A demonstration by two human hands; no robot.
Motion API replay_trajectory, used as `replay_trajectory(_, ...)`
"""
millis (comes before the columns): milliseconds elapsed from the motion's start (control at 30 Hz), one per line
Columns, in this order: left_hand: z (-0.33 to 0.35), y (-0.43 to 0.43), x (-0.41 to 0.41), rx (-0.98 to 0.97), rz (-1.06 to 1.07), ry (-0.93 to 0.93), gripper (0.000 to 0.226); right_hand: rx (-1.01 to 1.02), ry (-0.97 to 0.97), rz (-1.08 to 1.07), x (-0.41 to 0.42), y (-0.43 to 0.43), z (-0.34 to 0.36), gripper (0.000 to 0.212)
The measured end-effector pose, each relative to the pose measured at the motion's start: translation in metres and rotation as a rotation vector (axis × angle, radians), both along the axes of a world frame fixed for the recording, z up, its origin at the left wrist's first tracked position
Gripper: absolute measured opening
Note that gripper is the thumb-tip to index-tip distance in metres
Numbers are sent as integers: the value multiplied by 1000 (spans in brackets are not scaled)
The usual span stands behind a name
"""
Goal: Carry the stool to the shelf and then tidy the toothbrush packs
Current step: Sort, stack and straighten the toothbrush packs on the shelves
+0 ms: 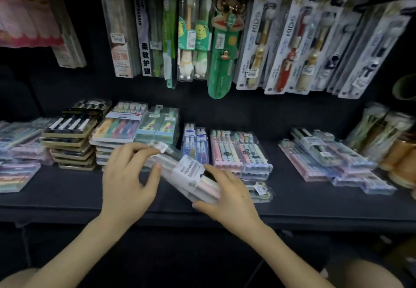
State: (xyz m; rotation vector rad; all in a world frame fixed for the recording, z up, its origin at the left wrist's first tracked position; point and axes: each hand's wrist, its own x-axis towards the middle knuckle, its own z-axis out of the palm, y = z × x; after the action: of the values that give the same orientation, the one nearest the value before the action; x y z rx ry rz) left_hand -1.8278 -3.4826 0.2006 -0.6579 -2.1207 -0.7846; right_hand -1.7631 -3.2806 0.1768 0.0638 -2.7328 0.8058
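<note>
A clear toothbrush pack [189, 174] with a white label and pastel handles lies slanted above the dark shelf [67, 197] in front of me. My left hand [128, 179] pinches its upper end between fingers and thumb. My right hand [227, 200] grips its lower end, fingers over the top and thumb underneath. Flat stacks of toothbrush packs line the shelf: black-and-gold ones [72, 139], pastel ones [119, 127], blue ones [195, 143], pink ones [238, 150] and a loose heap [333, 155] at the right. No stool is in view.
Kids toothbrush packs [286, 40] and others [189, 33] hang on hooks above the shelf. Another small pack [258, 188] lies just right of my right hand. Orange-brown containers [403, 157] stand at the far right. The shelf's front edge [315, 218] runs across below my hands.
</note>
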Motion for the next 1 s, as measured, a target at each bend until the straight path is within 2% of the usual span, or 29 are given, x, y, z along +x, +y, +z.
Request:
replay_trajectory(100,9,34,5,67,-38,40,30,-115,68,-155,29,40,13,78)
replay_trajectory(167,6,56,3,57,-87,-55,34,-135,83,-296,42,71,18,78)
replay_trajectory(233,-3,77,-4,-109,-159,-247,41,-130,58,-471,46,106,18,78)
replay_trajectory(300,-21,98,-15,-369,-235,-425,47,-125,-25,-647,42,140,11,79)
replay_trajectory(367,-40,114,-23,-562,-297,-545,55,-101,-101,-757,31,167,1,80)
replay_trajectory(500,-60,133,-31,-770,-280,-559,67,-35,-194,-802,1,188,-16,76)
replay_trajectory(700,-63,135,-35,-797,-284,-520,70,176,-300,-849,-27,186,-37,77)
replay_trajectory(833,-60,133,-38,-782,-334,-506,87,63,-299,-686,-15,193,-35,70)
replay_trajectory(900,-59,134,-36,-747,-339,-468,94,79,-273,-654,-5,197,-33,67)
replay_trajectory(1000,-58,137,-29,-606,-349,-393,85,205,-193,-681,1,192,-36,69)
